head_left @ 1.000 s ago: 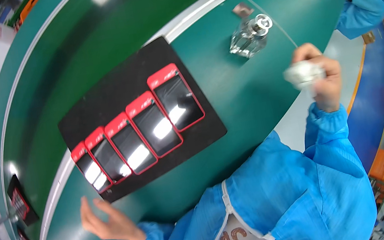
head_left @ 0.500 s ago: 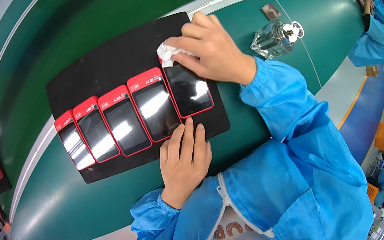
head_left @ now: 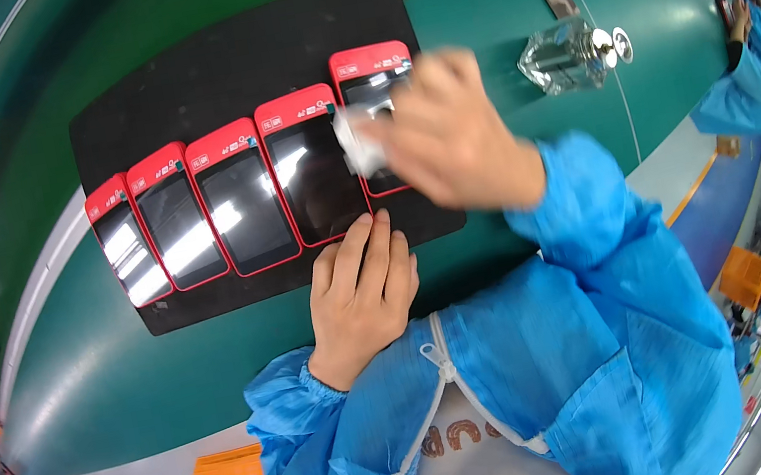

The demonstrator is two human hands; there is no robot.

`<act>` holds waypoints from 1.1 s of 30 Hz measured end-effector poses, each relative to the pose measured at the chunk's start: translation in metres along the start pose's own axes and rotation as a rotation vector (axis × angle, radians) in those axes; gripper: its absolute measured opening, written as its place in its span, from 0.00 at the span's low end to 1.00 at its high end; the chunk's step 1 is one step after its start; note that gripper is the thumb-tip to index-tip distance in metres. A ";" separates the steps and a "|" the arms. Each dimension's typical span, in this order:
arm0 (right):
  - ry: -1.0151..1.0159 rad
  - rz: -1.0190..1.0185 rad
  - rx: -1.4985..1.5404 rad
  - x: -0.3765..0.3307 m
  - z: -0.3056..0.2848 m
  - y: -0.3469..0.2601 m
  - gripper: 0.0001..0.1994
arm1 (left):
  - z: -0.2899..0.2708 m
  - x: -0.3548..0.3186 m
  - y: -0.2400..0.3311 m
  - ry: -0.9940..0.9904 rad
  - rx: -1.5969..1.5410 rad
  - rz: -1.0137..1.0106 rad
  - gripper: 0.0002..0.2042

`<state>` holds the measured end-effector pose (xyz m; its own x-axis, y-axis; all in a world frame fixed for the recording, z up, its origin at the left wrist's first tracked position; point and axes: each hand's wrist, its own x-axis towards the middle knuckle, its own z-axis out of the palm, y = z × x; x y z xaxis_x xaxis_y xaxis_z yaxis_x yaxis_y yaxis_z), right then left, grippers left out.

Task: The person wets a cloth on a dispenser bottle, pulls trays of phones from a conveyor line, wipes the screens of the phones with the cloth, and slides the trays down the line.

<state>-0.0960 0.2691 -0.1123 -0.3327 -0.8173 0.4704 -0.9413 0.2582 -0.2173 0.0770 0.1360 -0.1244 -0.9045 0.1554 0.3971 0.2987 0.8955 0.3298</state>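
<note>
"What does the right hand (head_left: 455, 139) have?"

"A crumpled white wad (head_left: 360, 145), pinched in closed fingers over the rightmost red-framed device (head_left: 366, 89), which lies at eleven o'clock from that hand, on the black mat (head_left: 204, 86). It's blurred, so I can't tell how hard it presses."

"And the left hand (head_left: 357, 287)?"

"At seven o'clock from the right, fingers extended and slightly parted, gripping nothing, tips by the lower corner of the neighbouring device (head_left: 319, 182). Contact is unclear."

"What could go wrong?"

"A hard push toward nine o'clock could knock the two devices together. Grit in the wad could scratch the screen. A wide swing toward two o'clock could tip the glass bottle (head_left: 562, 58)."
</note>
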 end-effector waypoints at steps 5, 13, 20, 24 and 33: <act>-0.091 0.035 0.010 -0.021 -0.023 -0.019 0.15 | 0.002 0.003 0.004 0.011 -0.045 0.034 0.08; 0.043 0.116 -0.075 -0.009 -0.004 0.004 0.15 | -0.006 -0.005 0.004 0.051 -0.070 0.046 0.09; -0.005 0.139 -0.030 -0.016 -0.014 0.012 0.14 | -0.008 -0.002 0.002 0.075 -0.011 -0.011 0.12; 0.143 0.199 -0.102 0.017 0.004 0.052 0.11 | -0.011 -0.003 0.006 0.086 0.022 -0.022 0.12; 0.014 0.183 -0.031 -0.017 -0.011 0.002 0.11 | -0.008 -0.015 -0.004 0.088 0.015 -0.056 0.11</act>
<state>-0.0931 0.2891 -0.1116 -0.4988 -0.7482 0.4375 -0.8664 0.4174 -0.2741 0.0916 0.1268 -0.1249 -0.8892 0.0685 0.4524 0.2435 0.9080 0.3411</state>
